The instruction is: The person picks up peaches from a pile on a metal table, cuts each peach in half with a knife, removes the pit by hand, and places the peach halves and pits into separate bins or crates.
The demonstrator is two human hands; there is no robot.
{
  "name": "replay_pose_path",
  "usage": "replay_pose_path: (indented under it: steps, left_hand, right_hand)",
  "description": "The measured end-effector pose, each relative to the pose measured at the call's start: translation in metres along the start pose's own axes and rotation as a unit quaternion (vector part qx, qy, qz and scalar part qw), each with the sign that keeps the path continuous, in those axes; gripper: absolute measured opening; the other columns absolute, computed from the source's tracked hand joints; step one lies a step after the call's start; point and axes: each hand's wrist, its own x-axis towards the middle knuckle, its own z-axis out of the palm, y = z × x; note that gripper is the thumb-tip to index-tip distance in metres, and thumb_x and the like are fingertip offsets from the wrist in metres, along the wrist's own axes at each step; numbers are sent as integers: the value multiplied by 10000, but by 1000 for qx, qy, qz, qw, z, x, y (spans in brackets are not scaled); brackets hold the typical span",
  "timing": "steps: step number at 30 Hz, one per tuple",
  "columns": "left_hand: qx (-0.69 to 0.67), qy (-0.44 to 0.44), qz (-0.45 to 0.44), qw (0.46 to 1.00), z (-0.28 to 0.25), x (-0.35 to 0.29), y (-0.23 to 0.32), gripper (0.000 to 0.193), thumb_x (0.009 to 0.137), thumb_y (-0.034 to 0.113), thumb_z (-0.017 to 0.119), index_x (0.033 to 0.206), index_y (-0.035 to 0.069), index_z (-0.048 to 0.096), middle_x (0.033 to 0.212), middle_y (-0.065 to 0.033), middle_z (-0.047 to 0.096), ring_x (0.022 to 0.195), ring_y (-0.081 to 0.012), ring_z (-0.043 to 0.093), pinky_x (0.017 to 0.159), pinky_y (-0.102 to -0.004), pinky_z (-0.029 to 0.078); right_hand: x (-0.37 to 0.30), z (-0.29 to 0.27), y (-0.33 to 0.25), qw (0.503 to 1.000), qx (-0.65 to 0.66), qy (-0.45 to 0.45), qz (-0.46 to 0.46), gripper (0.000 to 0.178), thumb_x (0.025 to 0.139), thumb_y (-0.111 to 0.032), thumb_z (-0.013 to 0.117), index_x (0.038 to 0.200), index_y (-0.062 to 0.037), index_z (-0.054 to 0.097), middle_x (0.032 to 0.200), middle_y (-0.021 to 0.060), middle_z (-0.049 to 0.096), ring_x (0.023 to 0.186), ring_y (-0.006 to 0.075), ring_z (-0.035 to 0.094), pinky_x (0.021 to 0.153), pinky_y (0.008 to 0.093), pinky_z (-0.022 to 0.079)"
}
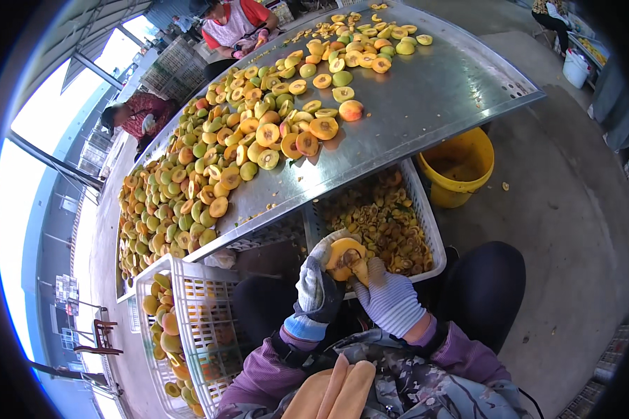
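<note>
Left grip (314,276) cupping halved fruit (341,253), right grip (391,297) curled alongside

A yellow bucket (453,191) stands on the concrete floor (573,209) between two and three o'clock; a white bucket (575,69) stands farther off at two. One co-worker (232,26) is at eleven, another (149,114) at ten, with stacked crates (177,68) between. At eight, dark-red furniture (105,339).

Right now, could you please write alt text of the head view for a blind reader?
A gloved left hand holds a halved orange-fleshed fruit, the gloved right hand at its edge, beside a white crate of scraps. Beyond, many cut fruits lie on a metal table, with a yellow bucket to the right.
</note>
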Motion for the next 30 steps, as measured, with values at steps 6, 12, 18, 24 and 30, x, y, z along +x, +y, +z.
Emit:
replay_pose_path:
  steps: [6, 12, 18, 24, 30]
  left_hand:
    - [20, -26, 38, 999, 12, -2, 2, 571, 947, 486, 397, 1129, -34, 551, 1046, -142, 620, 962, -213, 601, 868, -319, 480]
    - [-2, 13, 0, 1000, 11, 3, 2, 569, 946, 503, 421, 1007, -35, 594, 884, -132, 649, 795, -205, 625, 729, -304, 508]
    - [136, 55, 52, 988, 26, 0, 10, 505, 941, 452, 498, 938, -36, 628, 790, -98, 661, 683, -153, 613, 641, -269, 492]
    - [87, -85, 19, 992, 19, 7, 21, 584, 934, 525, 438, 935, -28, 622, 792, -149, 661, 710, -199, 638, 654, -267, 508]
    - [-73, -63, -87, 992, 14, 18, 9, 638, 928, 565, 379, 902, -32, 604, 748, -188, 637, 646, -263, 617, 600, -356, 518]
  right_hand:
    - [-4, 2, -1, 998, 49, -23, 17, 395, 847, -232, 606, 1061, 64, 455, 647, 206, 595, 579, 393, 605, 519, 458, 499]
    - [-8, 1, -1, 983, 171, -65, 0, 397, 871, -254, 577, 1092, 44, 436, 756, 249, 617, 692, 424, 621, 591, 479, 513]
    - [-7, 6, 1, 949, 306, -52, -49, 333, 889, -247, 547, 1063, 30, 488, 807, 248, 607, 742, 462, 596, 639, 472, 504]
    - [-8, -12, -2, 762, 592, -243, 94, 247, 933, -260, 524, 894, -17, 532, 598, 87, 567, 480, 192, 561, 453, 290, 443]
    - [-6, -18, -1, 679, 639, -323, 161, 301, 966, -257, 488, 733, -65, 492, 523, 38, 481, 355, 121, 424, 344, 268, 361]
